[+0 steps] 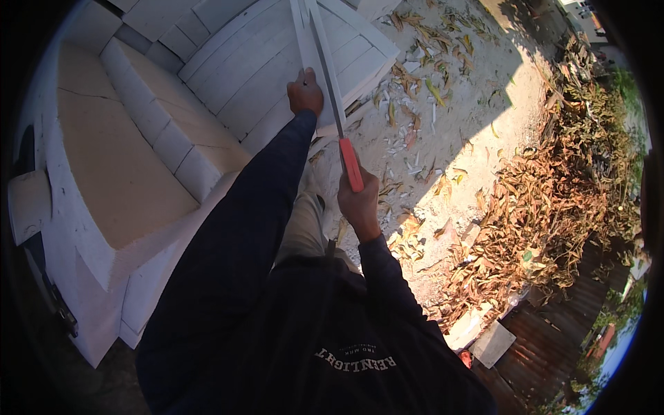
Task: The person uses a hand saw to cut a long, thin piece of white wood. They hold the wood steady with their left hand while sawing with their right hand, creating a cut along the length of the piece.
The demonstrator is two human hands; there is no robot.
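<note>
My right hand (360, 202) is wrapped round the red handle (351, 166) of a handsaw. The saw's long grey blade (329, 76) points away from me along a narrow white block (301, 38), lying on or in it; which of the two I cannot tell. At the near left side of this block is my left hand (305, 93), its fingers curled closed against the edge. Its fingertips are partly hidden. Beneath lies a stack of white blocks (256, 76) with straight seams between them.
More large white blocks (117, 159) are stacked at the left. Right of the stack, pale dusty ground (436, 138) carries white chips and fallen leaves. A heap of dry brown leaves (532, 214) lies farther right, beside rusty corrugated sheet (553, 339) and a loose grey slab (492, 344).
</note>
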